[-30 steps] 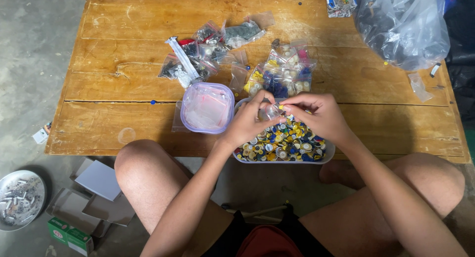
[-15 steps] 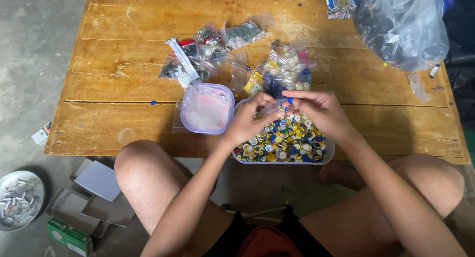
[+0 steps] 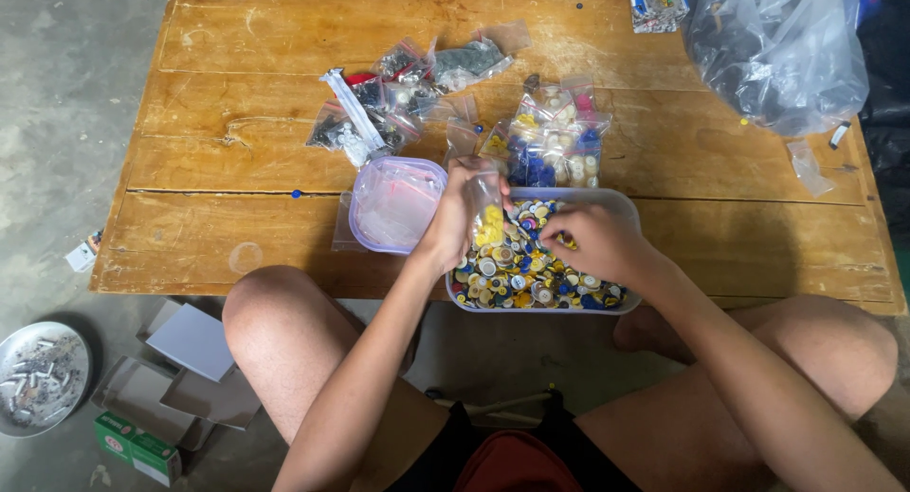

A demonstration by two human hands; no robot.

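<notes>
The small clear plastic zip bag [image 3: 487, 212], part-filled with yellow buttons, is sitting upright over the left end of the clear rectangular plastic tray [image 3: 626, 206] of mixed coloured buttons, at the near edge of the low wooden plank table [image 3: 227, 132]. The left hand [image 3: 459, 212] is grasping that bag, fingers wrapped round its upper half. Half a second back both hands were meeting over the tray centre; now they are splitting apart, the left hand shifting left with the bag, and the right hand [image 3: 595, 243] dropping onto the button pile, fingertips pinching into the buttons, though what it grips I cannot tell. Just left of the tray a round lilac plastic tub [image 3: 395, 206] is sitting unmoved. Behind, filled clear zip bags [image 3: 555, 141] are lying in a cluster, blocking the tray's far side. A large clear plastic sack [image 3: 773, 51] is occupying the far right corner. On the floor to the left, a round metal dish [image 3: 40, 376] and a green cardboard box [image 3: 137, 446] are lying.
</notes>
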